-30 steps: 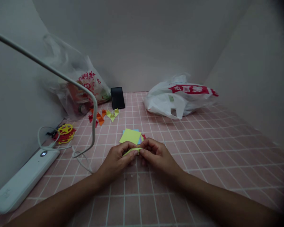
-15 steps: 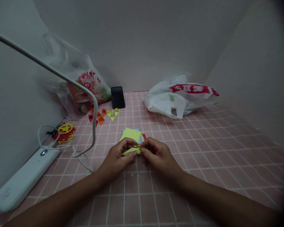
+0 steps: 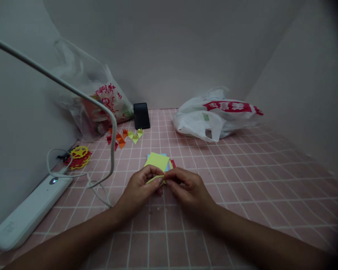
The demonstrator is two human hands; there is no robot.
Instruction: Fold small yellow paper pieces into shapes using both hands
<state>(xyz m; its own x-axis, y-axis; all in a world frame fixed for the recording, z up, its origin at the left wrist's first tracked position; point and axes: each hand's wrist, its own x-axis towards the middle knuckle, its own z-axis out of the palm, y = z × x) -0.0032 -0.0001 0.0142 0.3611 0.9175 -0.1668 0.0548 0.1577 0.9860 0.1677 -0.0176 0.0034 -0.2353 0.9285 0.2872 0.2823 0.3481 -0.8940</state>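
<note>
A small piece of folded yellow paper (image 3: 152, 179) is between my two hands, mostly covered by fingers. My left hand (image 3: 144, 183) pinches its left part between thumb and forefinger. At its right end, the thumb and forefinger of my right hand (image 3: 187, 184) close on the paper. Just beyond my fingers lies a stack of coloured paper squares, with a yellow sheet (image 3: 157, 160) on top and blue, lilac and red edges showing beneath. Further off to the left stand several small folded paper shapes: yellow ones (image 3: 135, 136), orange ones (image 3: 120, 140) and red ones.
A black phone (image 3: 141, 116) lies near the back wall. Plastic bags stand at back left (image 3: 109, 99) and back right (image 3: 197, 122). On the left are a white power bank (image 3: 30, 213), a grey cable (image 3: 113, 150) arching across, and red and yellow cut-outs (image 3: 80, 156).
My right fingers have moved slightly left along the folded paper, covering more of it. The paper is tipped so that less of its face shows. The view has shifted a little.
</note>
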